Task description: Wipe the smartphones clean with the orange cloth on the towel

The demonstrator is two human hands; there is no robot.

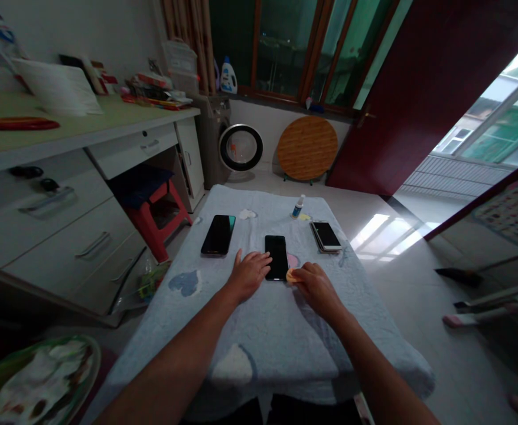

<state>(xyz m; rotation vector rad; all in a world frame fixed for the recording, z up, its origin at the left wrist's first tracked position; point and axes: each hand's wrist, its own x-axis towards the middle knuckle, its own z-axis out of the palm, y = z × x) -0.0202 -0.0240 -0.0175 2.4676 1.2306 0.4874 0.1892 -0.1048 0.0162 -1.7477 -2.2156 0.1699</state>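
A black smartphone [277,255] lies face up on the cloth-covered table [241,319] in front of me. My left hand [248,273] rests at its left edge, fingers stretched out and fingertips touching the phone. Pinched in my right hand [316,287] is a small orange cloth [291,276], held against the phone's lower right edge. Farther left lies a larger dark device [218,235], like a big phone or small tablet. To the right, a white-framed phone [328,235] lies on top of something flat. A small spray bottle [298,206] stands near the far edge.
Left of the table are a drawer desk [108,236] and a red stool [161,218]. A washing machine [214,130] with its door open and a round wooden tabletop [307,147] stand beyond. A bin [94,366] is at lower left, a dark red door [400,94] at right.
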